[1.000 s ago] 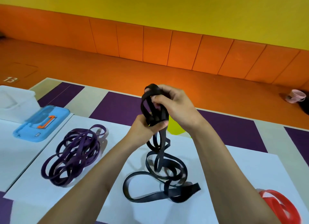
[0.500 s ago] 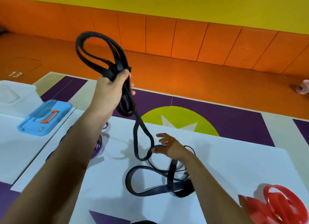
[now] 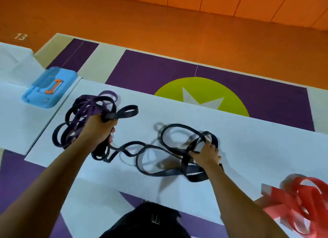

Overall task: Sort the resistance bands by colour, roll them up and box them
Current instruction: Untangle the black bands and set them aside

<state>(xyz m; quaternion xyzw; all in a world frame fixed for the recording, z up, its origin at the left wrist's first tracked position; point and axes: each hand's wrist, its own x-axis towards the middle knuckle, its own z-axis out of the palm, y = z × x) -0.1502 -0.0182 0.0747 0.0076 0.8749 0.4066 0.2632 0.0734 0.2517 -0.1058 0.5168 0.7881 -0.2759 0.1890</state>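
Underneath, white sheet. Sprawled across its middle, black bands in loose loops. Heaped at left, purple bands; bunched at near right edge, red bands. Parked far left, blue case. Clenched round one black end over the purple heap, left hand; curled round black loops against the sheet, right hand.
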